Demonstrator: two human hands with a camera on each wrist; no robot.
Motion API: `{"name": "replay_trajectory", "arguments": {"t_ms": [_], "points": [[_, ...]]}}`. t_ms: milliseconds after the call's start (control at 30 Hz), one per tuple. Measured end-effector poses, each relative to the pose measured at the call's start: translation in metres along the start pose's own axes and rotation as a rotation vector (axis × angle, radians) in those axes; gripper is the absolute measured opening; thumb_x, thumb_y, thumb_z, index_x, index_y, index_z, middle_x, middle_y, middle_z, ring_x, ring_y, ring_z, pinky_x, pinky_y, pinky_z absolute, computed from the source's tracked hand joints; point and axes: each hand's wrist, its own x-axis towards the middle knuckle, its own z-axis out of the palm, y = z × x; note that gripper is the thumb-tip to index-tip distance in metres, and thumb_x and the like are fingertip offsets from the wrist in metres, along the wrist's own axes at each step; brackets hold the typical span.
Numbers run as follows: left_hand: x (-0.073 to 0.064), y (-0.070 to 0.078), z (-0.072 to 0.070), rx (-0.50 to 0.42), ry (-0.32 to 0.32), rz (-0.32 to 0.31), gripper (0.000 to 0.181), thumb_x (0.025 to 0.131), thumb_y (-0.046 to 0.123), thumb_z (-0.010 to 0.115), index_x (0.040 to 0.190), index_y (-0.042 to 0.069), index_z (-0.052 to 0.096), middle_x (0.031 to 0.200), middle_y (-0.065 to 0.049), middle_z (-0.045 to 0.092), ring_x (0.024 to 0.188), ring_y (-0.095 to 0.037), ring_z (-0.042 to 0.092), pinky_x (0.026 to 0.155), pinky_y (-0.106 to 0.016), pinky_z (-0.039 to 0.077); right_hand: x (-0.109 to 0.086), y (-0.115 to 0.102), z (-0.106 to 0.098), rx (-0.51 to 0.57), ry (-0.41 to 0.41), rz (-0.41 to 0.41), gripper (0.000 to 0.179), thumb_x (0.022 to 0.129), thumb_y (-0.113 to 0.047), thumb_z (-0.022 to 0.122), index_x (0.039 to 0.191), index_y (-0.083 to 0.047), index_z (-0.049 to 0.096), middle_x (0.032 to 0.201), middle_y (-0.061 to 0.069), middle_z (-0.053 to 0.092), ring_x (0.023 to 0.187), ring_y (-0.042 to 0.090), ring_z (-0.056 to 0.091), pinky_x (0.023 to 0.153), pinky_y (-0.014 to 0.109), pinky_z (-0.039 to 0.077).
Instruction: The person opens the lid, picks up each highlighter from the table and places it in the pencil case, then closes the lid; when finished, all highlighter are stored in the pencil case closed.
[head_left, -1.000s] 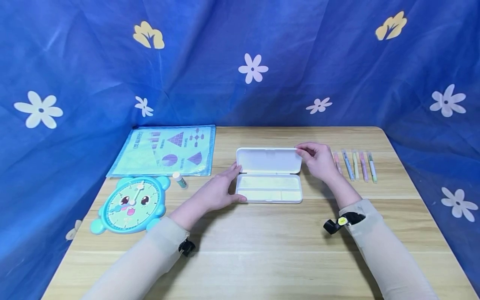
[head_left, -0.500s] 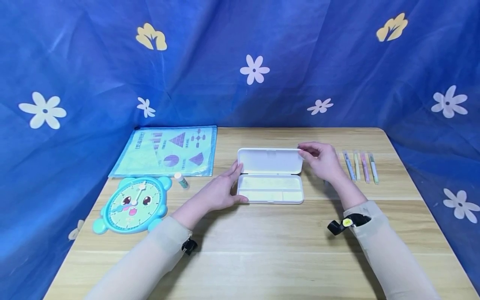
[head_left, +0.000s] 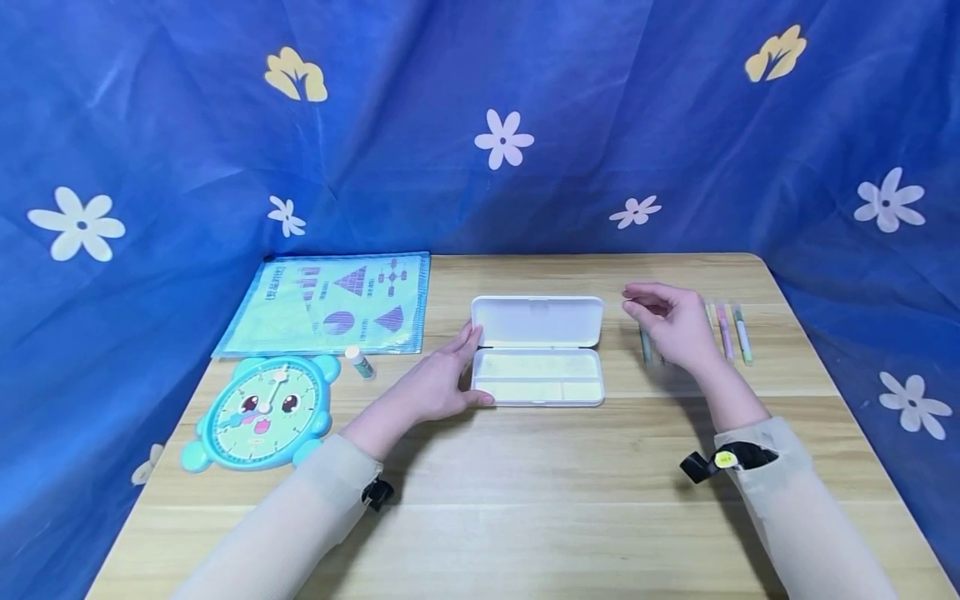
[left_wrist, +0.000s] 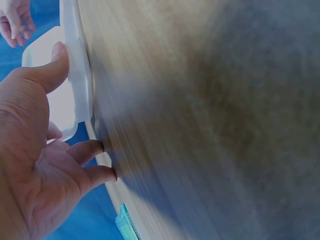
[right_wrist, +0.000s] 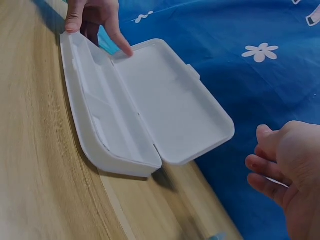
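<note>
A white pencil case [head_left: 537, 323] lies unfolded on the table, its lid tipped back and the divided tray facing up. No items show inside it. My left hand [head_left: 442, 383] holds the left end, thumb at the front corner and fingers toward the hinge side; the left wrist view shows the thumb against the case [left_wrist: 77, 75]. To the right of the lid, my right hand [head_left: 675, 329] is in the air, fingers loosely bent and holding nothing. In the right wrist view a gap separates that hand [right_wrist: 300, 165] from the lid [right_wrist: 175, 105]. Several slim pens [head_left: 742, 335] lie partly hidden beneath and beside it.
A blue toy clock [head_left: 262, 412] with a cartoon face lies at the left. Near it stands a glue stick [head_left: 360, 362]. Behind them is a blue-edged plastic folder [head_left: 322, 304] with printed charts. A blue floral cloth [head_left: 405, 150] hangs around the wooden table [head_left: 555, 517].
My right hand has let go of the lid's right corner and moved right, over the pens. The lid stays open, and my left hand keeps its place on the case.
</note>
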Motion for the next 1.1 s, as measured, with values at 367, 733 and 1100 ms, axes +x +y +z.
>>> {"name": "replay_trajectory", "arguments": {"t_ms": [367, 733, 1100], "points": [[0.000, -0.002, 0.000, 0.004, 0.003, 0.011, 0.123, 0.085, 0.060, 0.083, 0.170, 0.011, 0.008, 0.174, -0.012, 0.004, 0.152, -0.041, 0.032, 0.125, -0.048, 0.029, -0.019, 0.012, -0.011, -0.080, 0.074, 0.056, 0.026, 0.097, -0.008, 0.078, 0.120, 0.006, 0.077, 0.105, 0.019, 0.079, 0.087, -0.003, 0.069, 0.080, 0.008, 0.053], [0.003, -0.003, 0.000, 0.011, 0.010, 0.019, 0.124, 0.084, 0.060, 0.084, 0.170, 0.011, 0.009, 0.174, -0.012, 0.005, 0.150, -0.043, 0.035, 0.124, -0.049, 0.030, -0.041, 0.026, -0.002, -0.150, 0.042, 0.106, 0.025, 0.093, 0.003, 0.078, 0.116, 0.013, 0.074, 0.101, 0.024, 0.077, 0.087, 0.030, 0.073, 0.071, 0.006, 0.051], [0.003, -0.001, -0.001, -0.009, -0.005, 0.010, 0.122, 0.085, 0.059, 0.084, 0.170, 0.012, 0.009, 0.174, -0.011, 0.006, 0.151, -0.042, 0.035, 0.124, -0.048, 0.031, -0.050, 0.031, 0.002, -0.325, -0.020, 0.130, 0.030, 0.092, -0.002, 0.081, 0.116, 0.013, 0.073, 0.100, 0.024, 0.076, 0.082, 0.032, 0.073, 0.071, 0.040, 0.061]]}}
